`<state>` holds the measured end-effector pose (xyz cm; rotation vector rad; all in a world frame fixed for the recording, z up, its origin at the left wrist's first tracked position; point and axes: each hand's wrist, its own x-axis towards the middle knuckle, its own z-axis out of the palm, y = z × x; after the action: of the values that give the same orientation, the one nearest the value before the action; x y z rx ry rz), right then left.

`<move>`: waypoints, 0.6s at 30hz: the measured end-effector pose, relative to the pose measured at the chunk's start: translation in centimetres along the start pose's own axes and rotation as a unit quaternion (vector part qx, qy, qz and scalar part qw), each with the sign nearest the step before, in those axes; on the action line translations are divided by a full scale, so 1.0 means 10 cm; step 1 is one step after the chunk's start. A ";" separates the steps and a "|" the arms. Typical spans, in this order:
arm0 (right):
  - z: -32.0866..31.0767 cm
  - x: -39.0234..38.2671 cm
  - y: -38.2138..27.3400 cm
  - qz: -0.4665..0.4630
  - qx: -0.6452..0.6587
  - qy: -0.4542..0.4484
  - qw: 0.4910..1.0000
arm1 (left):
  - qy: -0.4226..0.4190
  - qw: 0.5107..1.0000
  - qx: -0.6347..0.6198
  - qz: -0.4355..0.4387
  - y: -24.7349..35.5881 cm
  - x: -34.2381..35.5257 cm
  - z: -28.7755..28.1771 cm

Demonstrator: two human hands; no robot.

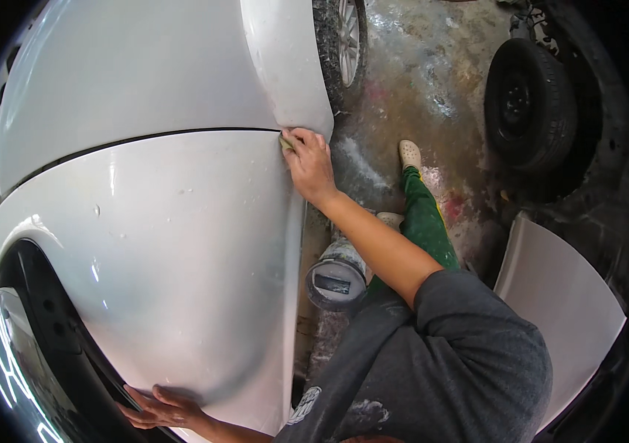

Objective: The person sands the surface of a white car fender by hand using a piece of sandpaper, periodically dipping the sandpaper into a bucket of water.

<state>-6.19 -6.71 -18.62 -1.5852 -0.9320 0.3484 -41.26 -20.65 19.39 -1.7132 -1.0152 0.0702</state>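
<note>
A pearl-white car body panel (203,244) with a greyish shaded area fills the left and middle of the view. My right hand (310,166) is closed in a pinch on a small yellow-green pad (286,142). It presses this against the panel's edge, where the dark seam ends beside the neighbouring panel (144,66). At the lower left my left hand (163,408) lies with fingers spread on the panel, the fingertips reaching the black trim (56,325). Water drops and small wet spots dot the paintwork.
A bucket (336,284) with a dark rectangular object in its top stands beside my legs. A car wheel (349,44) is at the top. To the right are a black wheel (517,103) and a loose pale panel (562,303). The concrete floor (440,66) looks wet and stained.
</note>
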 end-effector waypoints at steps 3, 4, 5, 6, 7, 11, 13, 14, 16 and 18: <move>-0.04 0.03 -0.06 0.032 0.024 0.010 0.999 | -0.022 1.000 0.020 -0.001 0.07 0.04 -0.06; -0.07 0.04 -0.10 0.022 0.020 0.008 1.000 | -0.022 1.000 0.020 -0.002 0.08 0.04 -0.07; -0.09 0.06 -0.14 0.012 0.016 0.007 1.000 | -0.028 0.999 0.017 -0.009 0.09 0.04 -0.07; -0.09 0.08 -0.19 0.011 0.016 0.007 1.000 | -0.034 0.999 0.014 -0.017 0.10 0.05 -0.08; -0.09 0.13 -0.29 -0.002 0.025 0.022 0.999 | -0.034 0.999 0.013 -0.016 0.11 0.06 -0.09; 0.06 0.18 -0.31 -0.003 0.016 0.055 0.998 | -0.039 0.998 0.025 -0.031 0.16 0.14 -0.13; 0.14 0.16 -0.32 0.000 0.025 0.063 0.998 | -0.031 0.998 0.025 -0.041 0.15 0.14 -0.10; 0.13 0.16 -0.38 0.006 0.031 0.068 0.997 | -0.023 0.999 0.023 -0.023 0.07 0.07 -0.06; 0.16 0.40 -0.58 -0.002 0.049 0.089 0.995 | -0.019 1.000 0.020 -0.006 0.03 0.00 -0.04; 0.09 0.79 -0.81 -0.011 0.069 0.109 0.992 | -0.023 0.999 0.008 -0.036 0.12 0.09 -0.11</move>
<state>-4.74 -0.59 -9.19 -1.4537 -0.7411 0.2148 -39.39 -20.98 19.23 -1.6650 -1.1066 0.0705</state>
